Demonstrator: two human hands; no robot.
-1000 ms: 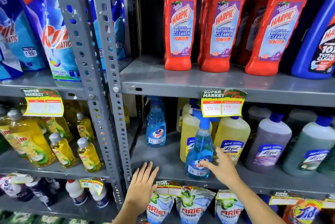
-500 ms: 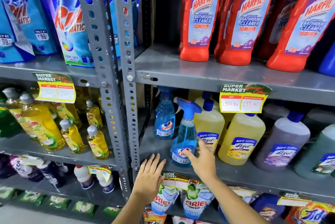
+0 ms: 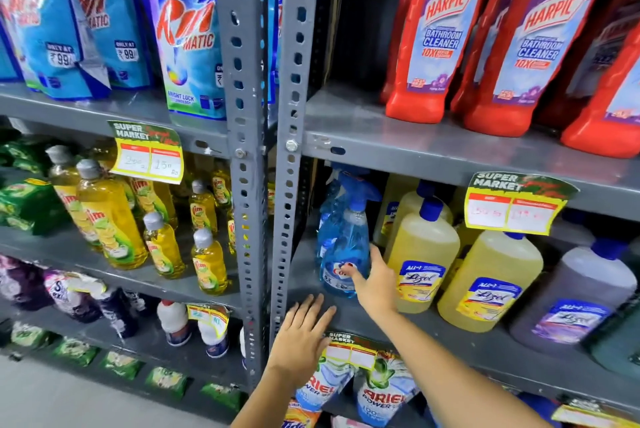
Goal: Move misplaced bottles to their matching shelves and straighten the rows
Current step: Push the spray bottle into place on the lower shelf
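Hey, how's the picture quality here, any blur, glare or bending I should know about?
Head view: wide-angle bending tilts the red cleaner bottles and the uprights outward; glare streaks the glossy detergent pouches; the far-right price tag is smeared and unreadable; the right hand on the blue spray bottle is fairly sharp.

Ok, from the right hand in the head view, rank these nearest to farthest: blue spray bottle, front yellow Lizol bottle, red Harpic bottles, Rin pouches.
1. Blue spray bottle: touching the right hand, on its left.
2. Yellow Lizol bottle: just right of the hand, same shelf.
3. Harpic bottles: shelf above, to the right.
4. Rin pouches: upper left, past the uprights.
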